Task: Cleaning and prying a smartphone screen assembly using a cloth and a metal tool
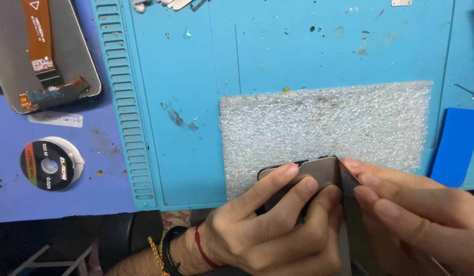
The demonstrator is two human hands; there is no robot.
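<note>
Phone part: one flat, grey, shiny metal plate [318, 174] with a black rim, held at the near edge of the bubble wrap.
Left hand: the left hand [267, 230] has its fingers bent over the plate from below and squeezes it. Three bands sit on the wrist: yellow, black and red.
Right hand: the right hand [415, 214] pinches the plate's right edge with its fingertips [352, 163] pressed together on it.
Bubble wrap: one bumpy, see-through sheet [324, 122], dirty on top, lying at the near edge of the mat.
Mat: one smooth light blue work mat [186, 76] with a row of slots down its left side.
Blue card: one [455, 145], at the mat's right edge.
Left of the mat: one phone screen [42, 51] face down with an orange strip, and one round wire spool [52, 163].
</note>
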